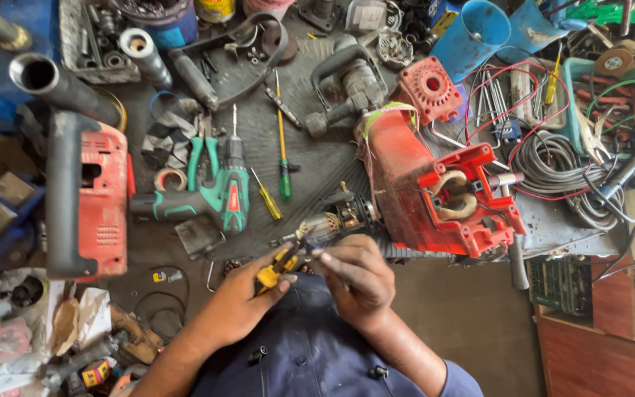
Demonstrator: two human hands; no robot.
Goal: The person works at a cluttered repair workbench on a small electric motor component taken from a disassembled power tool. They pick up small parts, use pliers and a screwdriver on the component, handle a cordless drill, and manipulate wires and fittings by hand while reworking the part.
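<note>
Two bare hands meet over a small motor rotor [325, 226] at the near edge of a crowded repair bench. The left hand [240, 301] is closed around yellow-handled pliers [277, 268], whose tip points at the rotor's near end. The right hand [358, 279] is curled tight, its fingertips [325, 255] pinching something thin just beside the plier tip; what they pinch is too small to tell. The rotor lies just beyond both sets of fingers, its copper windings facing them.

A dark ribbed mat [259, 132] covers the bench, and a bare brown floor shows below its edge. Right of the rotor, touching or nearly so, stands a red tool housing [435, 191] lying open. A green drill [218, 195] lies to the left, with two screwdrivers [282, 158] between it and the rotor. Farther left sits a red casing [103, 202] with a black handle. Coiled grey cable [553, 165] and red wires fill the right side, near a blue cup [472, 33]. Metal pipes [60, 84] crowd the far left corner.
</note>
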